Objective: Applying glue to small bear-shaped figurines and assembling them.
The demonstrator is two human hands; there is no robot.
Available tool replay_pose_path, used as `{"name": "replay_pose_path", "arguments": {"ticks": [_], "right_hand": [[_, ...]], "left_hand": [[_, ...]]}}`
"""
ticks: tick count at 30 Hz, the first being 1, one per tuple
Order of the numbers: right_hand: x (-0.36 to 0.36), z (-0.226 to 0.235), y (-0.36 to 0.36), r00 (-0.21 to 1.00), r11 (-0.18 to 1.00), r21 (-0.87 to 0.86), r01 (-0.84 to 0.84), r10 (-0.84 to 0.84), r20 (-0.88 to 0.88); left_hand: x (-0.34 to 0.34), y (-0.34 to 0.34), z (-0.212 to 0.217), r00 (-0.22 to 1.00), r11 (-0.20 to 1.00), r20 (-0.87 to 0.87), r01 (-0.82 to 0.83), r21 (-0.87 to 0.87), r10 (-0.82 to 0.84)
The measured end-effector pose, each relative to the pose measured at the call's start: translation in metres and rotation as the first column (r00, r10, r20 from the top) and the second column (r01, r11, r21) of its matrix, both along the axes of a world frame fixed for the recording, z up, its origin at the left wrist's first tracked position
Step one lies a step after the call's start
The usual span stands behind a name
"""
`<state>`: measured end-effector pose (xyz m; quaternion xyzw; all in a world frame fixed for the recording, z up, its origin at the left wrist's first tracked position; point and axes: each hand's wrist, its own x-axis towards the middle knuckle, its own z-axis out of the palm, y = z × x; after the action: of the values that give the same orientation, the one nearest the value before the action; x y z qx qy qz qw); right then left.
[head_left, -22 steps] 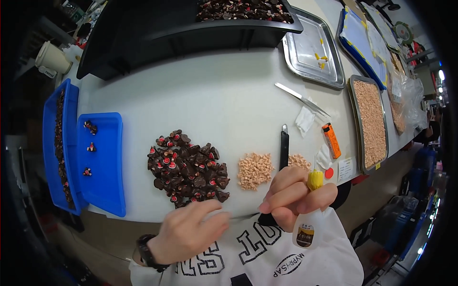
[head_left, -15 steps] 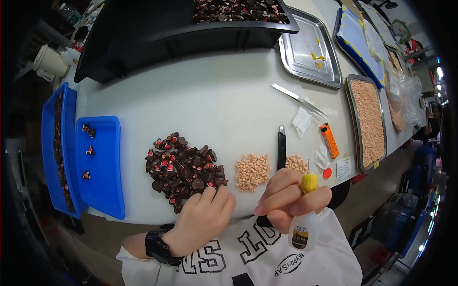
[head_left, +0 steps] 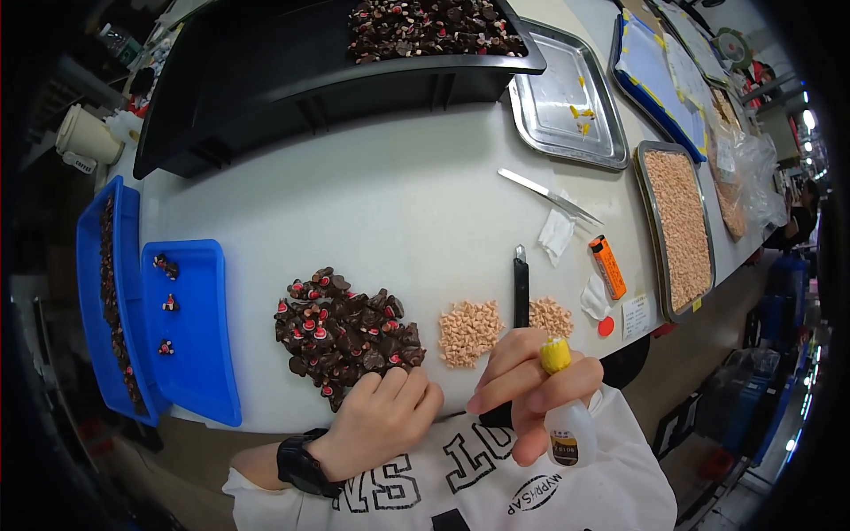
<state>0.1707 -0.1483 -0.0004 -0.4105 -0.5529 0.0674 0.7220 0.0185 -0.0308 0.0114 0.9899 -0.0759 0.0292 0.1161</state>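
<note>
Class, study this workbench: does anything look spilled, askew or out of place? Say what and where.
Nothing looks spilled or damaged. The dark parts and two peach heaps lie loose on the white table rather than in trays, but in tidy piles. The left hand touches the dark pile; the right hand holds a small glue bottle.

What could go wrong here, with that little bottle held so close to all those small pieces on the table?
The right hand holds a small bottle with a yellow cap right at the table edge; a loose grip could drop it off the table. The left hand rests at the near side of the pile of dark brown pieces, so a careless sweep might scatter them, or push some into the heap of tan pieces just beside it.
</note>
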Motion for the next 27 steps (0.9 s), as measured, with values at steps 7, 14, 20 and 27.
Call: {"name": "replay_pose_path", "arguments": {"ticks": [7, 14, 20, 27], "right_hand": [[0.0, 0.002, 0.003, 0.999, 0.998, -0.044, -0.035, 0.034, -0.014], [-0.001, 0.006, 0.01, 0.995, 0.995, 0.013, -0.098, 0.098, -0.008], [-0.009, 0.013, 0.011, 0.985, 0.992, 0.032, -0.123, 0.126, -0.116], [-0.008, 0.008, 0.009, 0.982, 0.983, -0.075, -0.169, 0.161, -0.101]], "left_hand": [[-0.002, 0.018, 0.016, 0.954, 0.584, 0.224, 0.066, -0.809, 0.201], [0.0, 0.017, 0.007, 0.982, -0.171, 0.037, 0.069, -0.983, 0.186], [0.0, 0.017, -0.001, 0.977, -0.407, 0.006, 0.095, -0.908, 0.215], [-0.003, 0.019, -0.01, 0.964, -0.357, -0.009, 0.09, -0.93, 0.266]]}}
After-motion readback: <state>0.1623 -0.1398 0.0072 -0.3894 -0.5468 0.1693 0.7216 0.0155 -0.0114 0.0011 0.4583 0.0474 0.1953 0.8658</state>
